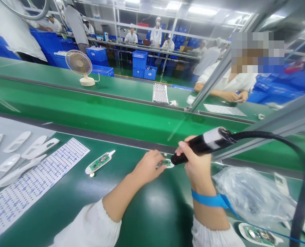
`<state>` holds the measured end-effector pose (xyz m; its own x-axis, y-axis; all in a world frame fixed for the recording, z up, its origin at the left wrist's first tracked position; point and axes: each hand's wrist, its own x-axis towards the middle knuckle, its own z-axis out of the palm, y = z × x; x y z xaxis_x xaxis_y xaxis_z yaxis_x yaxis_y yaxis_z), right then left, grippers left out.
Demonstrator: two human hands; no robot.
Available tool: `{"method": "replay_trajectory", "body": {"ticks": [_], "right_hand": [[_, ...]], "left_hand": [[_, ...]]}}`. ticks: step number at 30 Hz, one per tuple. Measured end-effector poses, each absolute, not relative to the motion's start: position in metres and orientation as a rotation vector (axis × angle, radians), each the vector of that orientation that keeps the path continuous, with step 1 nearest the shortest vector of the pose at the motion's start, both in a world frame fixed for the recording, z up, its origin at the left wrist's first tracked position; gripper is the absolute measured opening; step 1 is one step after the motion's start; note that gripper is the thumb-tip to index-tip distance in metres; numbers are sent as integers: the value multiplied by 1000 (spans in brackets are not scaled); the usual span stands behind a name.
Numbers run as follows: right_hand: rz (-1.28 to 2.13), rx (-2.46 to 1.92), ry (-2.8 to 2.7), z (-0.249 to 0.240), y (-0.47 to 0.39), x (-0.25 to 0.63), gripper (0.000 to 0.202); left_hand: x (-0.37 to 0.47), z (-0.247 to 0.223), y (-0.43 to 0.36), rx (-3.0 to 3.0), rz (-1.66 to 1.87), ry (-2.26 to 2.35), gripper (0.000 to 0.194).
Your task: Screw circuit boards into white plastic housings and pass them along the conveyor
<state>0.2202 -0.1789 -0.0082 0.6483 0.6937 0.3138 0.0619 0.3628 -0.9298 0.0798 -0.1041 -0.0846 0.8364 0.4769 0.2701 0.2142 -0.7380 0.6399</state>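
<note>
My right hand (pixel 197 161) is wrapped round a black electric screwdriver (pixel 202 142) with a pale label band and a thick black cable. Its tip points down and left at a small green circuit board (pixel 165 163) in a white plastic casing on the green bench. With curled fingers, my left hand (pixel 150 165) holds that casing against the bench, hiding its left part. To the left lies a similar white casing with a circuit board (pixel 100 162), a small round metallic piece (pixel 92 174) touching its lower edge. A blue wrist strap (pixel 209 199) circles my right wrist.
Several white casing shells (pixel 18 141) and a printed sticker sheet (pixel 39 188) lie left. On the right are a clear plastic bag (pixel 252 195) and another casing with a board (pixel 258 235). A green conveyor belt (pixel 111 116) runs beyond; a person (pixel 227 82) works across it.
</note>
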Motion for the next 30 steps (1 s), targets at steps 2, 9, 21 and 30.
{"method": "replay_trajectory", "body": {"ticks": [2, 9, 21, 30], "right_hand": [[429, -1093, -750, -4, -181, 223, 24], [153, -1139, -590, 3, -192, 256, 25], [226, -1128, -537, -11, -196, 274, 29], [272, -1098, -534, -7, -198, 274, 30]], "left_hand": [[79, -86, -106, 2403, 568, 497, 7], [95, -85, -73, 2421, 650, 630, 12], [128, -63, 109, 2365, 806, 1213, 23], [112, -74, -48, 2315, 959, 762, 11]]}}
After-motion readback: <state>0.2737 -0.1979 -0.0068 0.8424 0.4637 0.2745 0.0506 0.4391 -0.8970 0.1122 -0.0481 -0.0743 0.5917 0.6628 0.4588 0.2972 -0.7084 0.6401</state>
